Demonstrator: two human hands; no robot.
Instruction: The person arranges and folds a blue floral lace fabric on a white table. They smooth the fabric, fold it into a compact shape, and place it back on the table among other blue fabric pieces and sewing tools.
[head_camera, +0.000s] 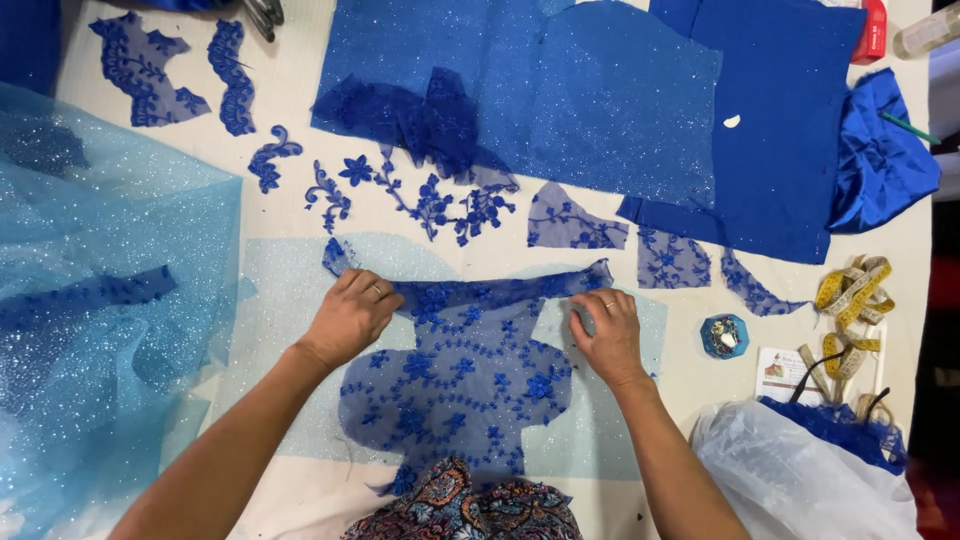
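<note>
A blue floral lace piece (465, 385) lies flat on a pale blue glittery fabric panel (290, 275) in front of me. My left hand (350, 315) presses down on the lace's upper left edge, fingers bent and together. My right hand (605, 335) rests on the upper right edge, fingertips pinching the lace border. Each hand wears a ring. Small blue lace cutouts (430, 200) lie in a row just beyond the lace piece.
Light blue glitter tulle (90, 300) is heaped at left. Dark blue fabric panels (620, 100) cover the table's far side, with blue satin (880, 160) at right. A yellow tape measure (850, 300), a small blue pin box (724, 336) and a plastic bag (800, 480) sit at right.
</note>
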